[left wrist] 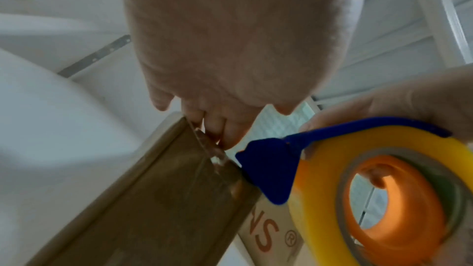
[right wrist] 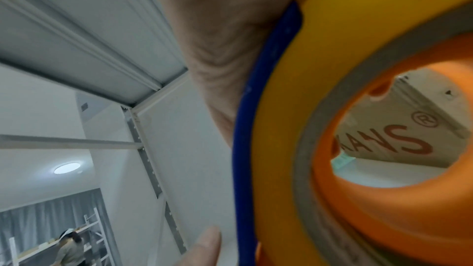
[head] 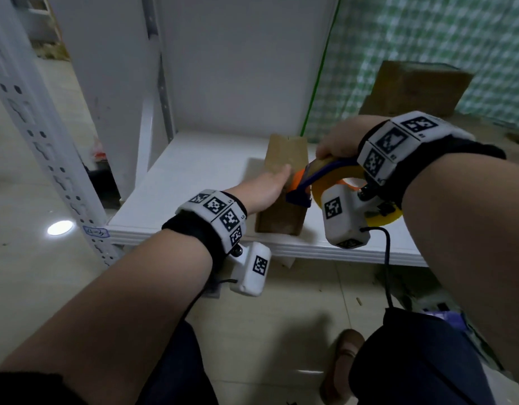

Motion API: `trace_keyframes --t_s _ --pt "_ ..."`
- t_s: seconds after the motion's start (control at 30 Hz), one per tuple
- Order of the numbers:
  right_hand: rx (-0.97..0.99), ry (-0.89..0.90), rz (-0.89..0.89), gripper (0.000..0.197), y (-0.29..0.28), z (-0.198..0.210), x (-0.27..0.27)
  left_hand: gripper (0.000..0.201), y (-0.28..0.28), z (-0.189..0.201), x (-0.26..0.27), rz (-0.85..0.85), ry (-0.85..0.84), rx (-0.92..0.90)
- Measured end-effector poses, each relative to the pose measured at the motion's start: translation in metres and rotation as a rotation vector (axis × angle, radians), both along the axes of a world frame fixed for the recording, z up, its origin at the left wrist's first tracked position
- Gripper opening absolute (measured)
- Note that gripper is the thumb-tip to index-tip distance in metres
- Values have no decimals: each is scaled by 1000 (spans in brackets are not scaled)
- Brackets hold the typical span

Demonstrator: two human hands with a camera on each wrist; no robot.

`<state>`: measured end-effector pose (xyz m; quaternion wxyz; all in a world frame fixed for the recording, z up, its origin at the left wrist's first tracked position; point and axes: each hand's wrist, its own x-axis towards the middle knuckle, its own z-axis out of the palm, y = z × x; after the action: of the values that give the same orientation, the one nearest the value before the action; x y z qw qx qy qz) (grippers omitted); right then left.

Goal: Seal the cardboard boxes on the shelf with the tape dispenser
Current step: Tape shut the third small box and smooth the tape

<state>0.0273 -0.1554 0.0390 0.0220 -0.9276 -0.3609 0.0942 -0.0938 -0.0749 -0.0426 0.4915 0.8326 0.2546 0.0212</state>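
Left wrist view: cardboard box (left wrist: 143, 209) side shows red "S®" lettering.

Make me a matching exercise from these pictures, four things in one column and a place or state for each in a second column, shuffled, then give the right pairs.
Things:
1. left hand
2. right hand
3. cardboard box
4. tape roll

Places or states:
A. standing on the white shelf
B. yellow, on an orange hub
C. resting on top of the box
D. gripping the tape dispenser

Pairs: 1-C, 2-D, 3-A, 4-B
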Motion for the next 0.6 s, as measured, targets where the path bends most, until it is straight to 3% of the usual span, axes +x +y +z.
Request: trace_keyframes --t_s 0.1,0.3,0.4,0.6 --pt "-165 -19 59 23 -3 -7 7 53 -1 5 8 6 94 86" --pt "-10 29 84 42 -22 -15 12 60 13 3 24 21 192 174" --pt "19 103 89 39 -35 -21 22 47 22 -2 43 29 228 270" --pt "116 237 88 27 -54 -37 43 50 31 -21 66 -14 348 450"
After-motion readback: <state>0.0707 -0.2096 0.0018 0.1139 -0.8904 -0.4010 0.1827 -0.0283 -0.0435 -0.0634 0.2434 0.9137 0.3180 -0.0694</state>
